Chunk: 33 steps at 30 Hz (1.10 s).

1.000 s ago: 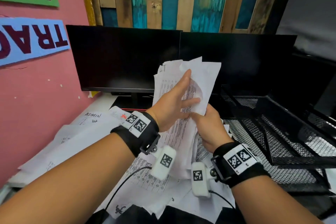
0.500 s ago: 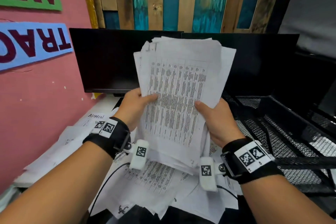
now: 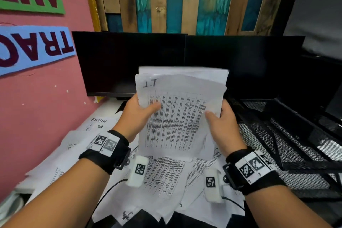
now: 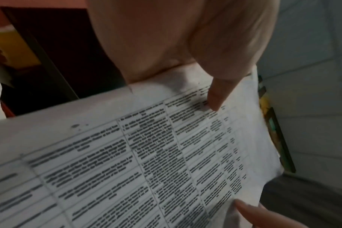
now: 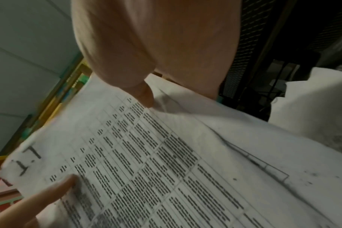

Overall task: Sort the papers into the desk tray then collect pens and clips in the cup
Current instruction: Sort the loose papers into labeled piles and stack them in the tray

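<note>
I hold a stack of printed papers (image 3: 179, 114) upright above the desk, its bottom edge just over the loose sheets. The top sheet carries a table and a handwritten "I.T". My left hand (image 3: 140, 111) grips the stack's left edge with the thumb on the front. My right hand (image 3: 220, 118) grips the right edge the same way. The left wrist view shows the papers (image 4: 146, 154) under my left thumb; the right wrist view shows the papers (image 5: 146, 162) under my right thumb. A black mesh desk tray (image 3: 288, 135) stands to the right. No pens, clips or cup show.
More loose papers (image 3: 162, 177) cover the desk below my hands, one marked "ADMIN" (image 3: 99, 121) at the left. Two dark monitors (image 3: 129, 63) stand behind. A pink wall with lettered signs (image 3: 33, 87) closes the left side.
My left hand went from lying flat on the stack to gripping its left edge. The squared-up stack has since dropped lower toward the desk, and the "I.T" sheet now faces me.
</note>
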### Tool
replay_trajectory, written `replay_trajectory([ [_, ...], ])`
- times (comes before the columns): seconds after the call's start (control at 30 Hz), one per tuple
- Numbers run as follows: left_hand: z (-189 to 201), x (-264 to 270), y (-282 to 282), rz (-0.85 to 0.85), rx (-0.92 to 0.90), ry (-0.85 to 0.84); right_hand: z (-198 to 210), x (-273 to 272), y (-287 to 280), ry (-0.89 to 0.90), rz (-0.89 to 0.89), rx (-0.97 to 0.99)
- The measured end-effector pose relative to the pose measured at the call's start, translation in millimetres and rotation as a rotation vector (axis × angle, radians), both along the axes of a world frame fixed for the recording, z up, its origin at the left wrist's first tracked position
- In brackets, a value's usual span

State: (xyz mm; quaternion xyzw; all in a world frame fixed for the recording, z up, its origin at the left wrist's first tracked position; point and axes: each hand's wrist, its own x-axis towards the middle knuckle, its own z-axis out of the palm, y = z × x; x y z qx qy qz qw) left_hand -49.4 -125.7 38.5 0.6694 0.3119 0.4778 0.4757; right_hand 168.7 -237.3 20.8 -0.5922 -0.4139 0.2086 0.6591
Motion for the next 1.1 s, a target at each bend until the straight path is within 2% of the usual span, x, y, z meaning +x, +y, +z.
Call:
replay_trajectory([
  [0.1, -6.3, 5.1, -1.0, -0.009, -0.015, 0.044, -7.2, -7.0, 0.7, 0.024, 0.033, -0.031],
  [0.37, 5.6, 15.6, -6.0, 0.029, -0.066, -0.131, -8.0, -8.5, 10.9, 0.223, 0.020, 0.057],
  [0.5, -2.6, 13.3, -11.0, -0.017, -0.205, -0.178, -30.5, -9.6, 6.7, 0.276, -0.020, -0.023],
  [0.63, -18.3, 14.9, -15.9, -0.085, -0.315, -0.140, -48.4, -26.9, 6.4, 0.336, 0.013, -0.106],
  [0.9, -25.7, 13.8, -11.5, -0.036, -0.161, -0.024, -38.1, -29.7, 21.7, 0.304, 0.036, -0.091],
  [0.97, -26.2, 10.7, -5.6, 0.049, -0.196, -0.120, -39.8, -26.9, 23.0, 0.281, 0.029, -0.113],
  [1.03, -23.6, 7.9, -1.0, 0.106, -0.272, -0.292, -44.3, -22.9, 23.6, 0.284, -0.022, -0.115],
  [1.1, -20.1, 6.1, 2.7, 0.134, -0.356, -0.440, -48.6, -18.9, 23.3, 0.360, -0.070, -0.105],
])
